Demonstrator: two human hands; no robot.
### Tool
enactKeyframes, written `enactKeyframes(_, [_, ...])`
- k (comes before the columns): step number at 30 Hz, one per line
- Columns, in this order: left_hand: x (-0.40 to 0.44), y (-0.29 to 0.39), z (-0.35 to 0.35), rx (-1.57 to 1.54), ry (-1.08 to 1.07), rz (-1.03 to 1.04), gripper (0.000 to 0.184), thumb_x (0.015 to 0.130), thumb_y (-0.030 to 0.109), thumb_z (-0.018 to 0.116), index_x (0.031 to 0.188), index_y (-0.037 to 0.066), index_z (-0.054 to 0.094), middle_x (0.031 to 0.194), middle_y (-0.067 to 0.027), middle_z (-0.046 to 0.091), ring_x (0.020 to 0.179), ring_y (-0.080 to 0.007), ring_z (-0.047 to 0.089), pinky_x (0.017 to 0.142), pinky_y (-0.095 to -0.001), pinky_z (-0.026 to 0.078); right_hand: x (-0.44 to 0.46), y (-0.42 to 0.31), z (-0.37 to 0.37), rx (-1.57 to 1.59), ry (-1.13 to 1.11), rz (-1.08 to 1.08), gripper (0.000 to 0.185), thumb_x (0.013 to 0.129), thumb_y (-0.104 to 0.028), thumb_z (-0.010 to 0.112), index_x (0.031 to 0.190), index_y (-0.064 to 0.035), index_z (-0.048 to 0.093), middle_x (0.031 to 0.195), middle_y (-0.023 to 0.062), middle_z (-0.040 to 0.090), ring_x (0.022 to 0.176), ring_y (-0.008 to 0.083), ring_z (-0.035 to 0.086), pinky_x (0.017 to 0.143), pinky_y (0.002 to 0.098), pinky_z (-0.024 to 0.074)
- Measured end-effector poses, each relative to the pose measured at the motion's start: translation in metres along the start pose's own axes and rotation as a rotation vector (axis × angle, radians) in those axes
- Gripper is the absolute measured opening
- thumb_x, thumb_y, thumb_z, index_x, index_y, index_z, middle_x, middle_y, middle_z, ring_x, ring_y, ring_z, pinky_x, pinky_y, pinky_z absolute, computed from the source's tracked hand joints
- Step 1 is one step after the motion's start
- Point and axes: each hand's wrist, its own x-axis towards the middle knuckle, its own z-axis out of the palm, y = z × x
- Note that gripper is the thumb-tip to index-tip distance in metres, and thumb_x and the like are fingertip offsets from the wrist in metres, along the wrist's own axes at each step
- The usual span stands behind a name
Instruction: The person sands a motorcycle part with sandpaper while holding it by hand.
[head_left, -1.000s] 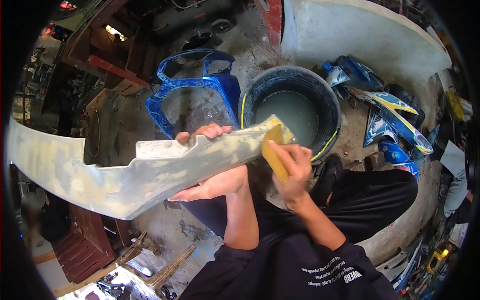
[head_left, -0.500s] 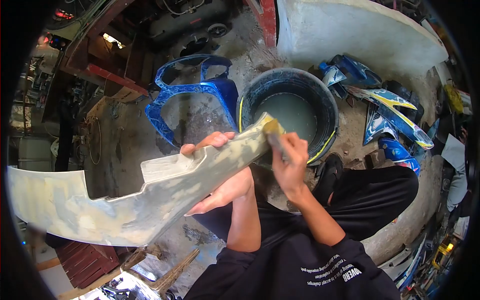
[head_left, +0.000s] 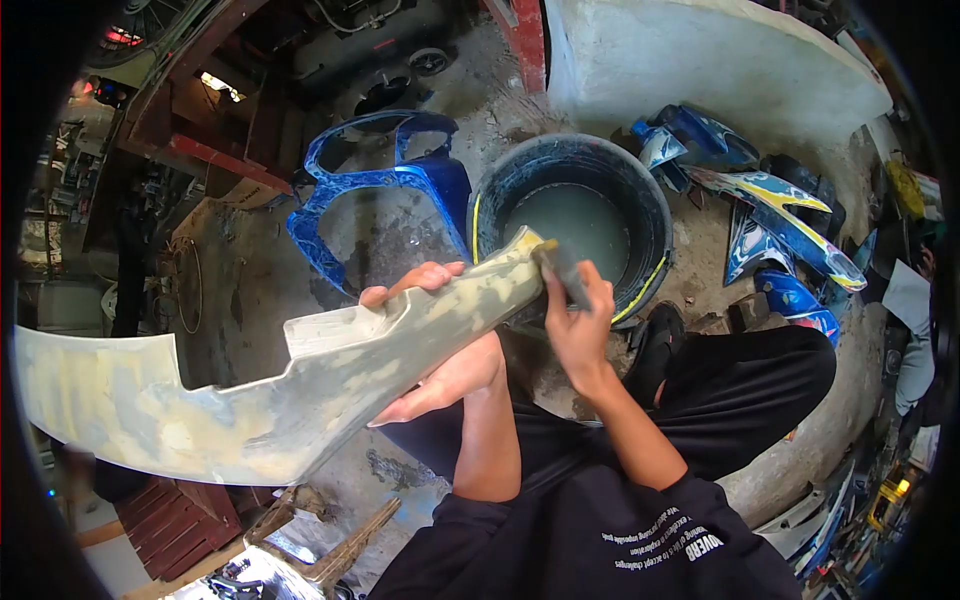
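The left hand (head_left: 455, 375) gripped a long, curved panel (head_left: 265, 420) from below, its palm and thumb along the lower edge and its fingertips (head_left: 432, 276) hooked over the upper one; the panel was held up in front of the person, slanting from its broad end at the far left to its narrow end close to the bucket (head_left: 640, 185); its surface was a patchwork of cream, grey and pale yellow, with a stepped notch cut into the upper side.

The right hand (head_left: 582, 325) was closed around a flat grey pad (head_left: 568, 275) with a yellowish corner, and held it at the tip of the panel's narrow end; how much of the pad's face touched the panel could not be told.

The bucket, black with yellow marks on its outside, stood on the concrete floor (head_left: 370, 235) beyond the hands and held cloudy grey water (head_left: 585, 225); a blue frame (head_left: 440, 190) lay just to its left; several blue, white and yellow body pieces (head_left: 785, 215) lay in a heap to its right, near a curved pale wall (head_left: 700, 60); the person sat in black trousers (head_left: 755, 390) and a dark shirt (head_left: 570, 550) with white lettering.
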Motion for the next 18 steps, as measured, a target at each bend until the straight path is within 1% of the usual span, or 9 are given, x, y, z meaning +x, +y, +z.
enactKeyframes(1, [0.000,0.001,-0.002,0.000,-0.002,0.000,0.109,0.075,0.097,0.017,0.121,0.003,0.048,0.084,-0.0199,0.060,0.082,-0.0316,0.060,0.077,-0.0471,0.054,-0.003,0.001,0.000,0.002,0.001,0.001,0.023,0.078,0.003,0.068,0.099,-0.0045,0.073,0.085,0.0089,0.064,0.076,0.0267,0.061,0.073,0.0349,0.0392])
enactKeyframes(4, [0.001,0.001,-0.003,-0.042,-0.028,-0.009,0.111,0.074,0.097,0.016,0.121,0.002,0.048,0.085,-0.0208,0.061,0.082,-0.0318,0.061,0.077,-0.0474,0.055,-0.011,-0.018,-0.007,0.185,-0.065,-0.158,0.017,0.078,0.002,0.069,0.094,-0.0041,0.072,0.084,0.0084,0.064,0.076,0.0266,0.062,0.072,0.0351,0.0398])
enactKeyframes(8, [-0.001,-0.004,0.002,-0.054,-0.018,0.044,0.111,0.075,0.097,0.014,0.120,0.001,0.047,0.084,-0.0216,0.062,0.080,-0.0321,0.062,0.075,-0.0466,0.055,-0.007,0.000,0.006,0.101,-0.004,-0.166,0.015,0.079,0.000,0.071,0.094,-0.0039,0.073,0.081,0.0082,0.064,0.074,0.0250,0.062,0.072,0.0335,0.0399])
enactKeyframes(10, [-0.001,-0.003,0.002,-0.025,-0.025,0.054,0.111,0.075,0.097,0.014,0.119,0.001,0.047,0.084,-0.0217,0.062,0.080,-0.0320,0.062,0.075,-0.0464,0.055,-0.001,0.008,0.019,0.416,0.024,0.291,0.014,0.081,-0.001,0.071,0.095,-0.0040,0.072,0.081,0.0075,0.063,0.072,0.0237,0.060,0.073,0.0323,0.0386])
enactKeyframes(11, [0.001,-0.003,0.003,-0.039,-0.011,0.042,0.111,0.075,0.097,0.014,0.120,0.001,0.047,0.084,-0.0216,0.062,0.080,-0.0321,0.062,0.075,-0.0464,0.055,-0.005,0.010,0.018,0.419,0.028,0.287,0.014,0.081,-0.001,0.071,0.095,-0.0040,0.072,0.081,0.0075,0.063,0.072,0.0237,0.060,0.073,0.0323,0.0386])
enactKeyframes(13, [0.001,-0.002,0.000,-0.044,0.007,0.017,0.111,0.075,0.097,0.014,0.120,0.001,0.047,0.084,-0.0214,0.062,0.080,-0.0322,0.062,0.075,-0.0463,0.055,-0.009,-0.018,-0.003,0.177,-0.049,-0.119,0.010,0.086,-0.002,0.069,0.096,-0.0013,0.071,0.080,0.0096,0.067,0.070,0.0249,0.063,0.070,0.0351,0.0434])
enactKeyframes(15, [0.001,-0.008,-0.003,0.008,-0.028,0.079,0.110,0.075,0.096,0.014,0.120,0.001,0.047,0.083,-0.0215,0.062,0.079,-0.0321,0.062,0.074,-0.0464,0.055,-0.005,-0.012,-0.001,0.086,-0.083,-0.147,0.009,0.089,-0.005,0.069,0.097,-0.0002,0.070,0.081,0.0104,0.069,0.070,0.0259,0.064,0.069,0.0362,0.0454])
enactKeyframes(17, [-0.003,-0.008,0.001,0.024,0.017,0.073,0.110,0.076,0.096,0.014,0.120,0.001,0.047,0.083,-0.0214,0.062,0.079,-0.0320,0.062,0.074,-0.0462,0.055,0.000,0.007,0.017,0.532,-0.023,0.352,0.009,0.088,-0.005,0.070,0.097,-0.0013,0.071,0.082,0.0091,0.067,0.071,0.0254,0.062,0.071,0.0355,0.0437])
enactKeyframes(18, [-0.002,-0.008,0.003,0.036,0.054,0.062,0.109,0.076,0.096,0.014,0.120,0.001,0.047,0.083,-0.0214,0.062,0.079,-0.0319,0.062,0.074,-0.0460,0.055,0.005,0.003,0.016,0.501,-0.002,0.268,0.009,0.088,-0.005,0.070,0.097,-0.0016,0.071,0.082,0.0083,0.067,0.071,0.0235,0.063,0.071,0.0337,0.0433])
